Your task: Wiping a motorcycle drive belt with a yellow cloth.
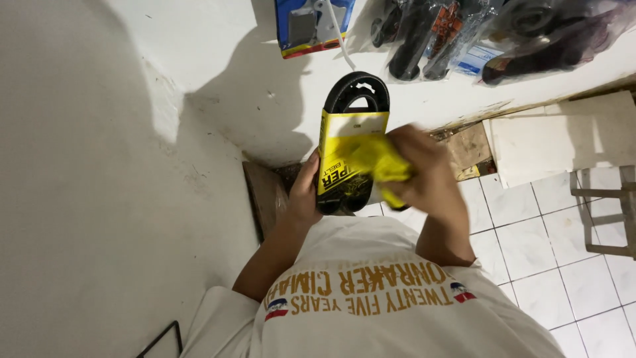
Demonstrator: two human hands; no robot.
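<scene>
My left hand (305, 192) grips the lower left edge of a black rubber belt (358, 89) in a yellow cardboard sleeve (341, 149), held upright in front of my chest. Pressed against the sleeve's right side is a yellow cloth (381, 162), bunched in my right hand (421, 172), which is blurred with motion. The belt's black loop sticks out above the sleeve and a little below it.
Plastic-wrapped black parts (430, 36) and a blue-backed package (311, 26) hang on the white wall ahead. A white wall (79, 166) runs along the left. White floor tiles (530, 245), flat cardboard sheets (563, 136) and a metal frame (606, 212) lie to the right.
</scene>
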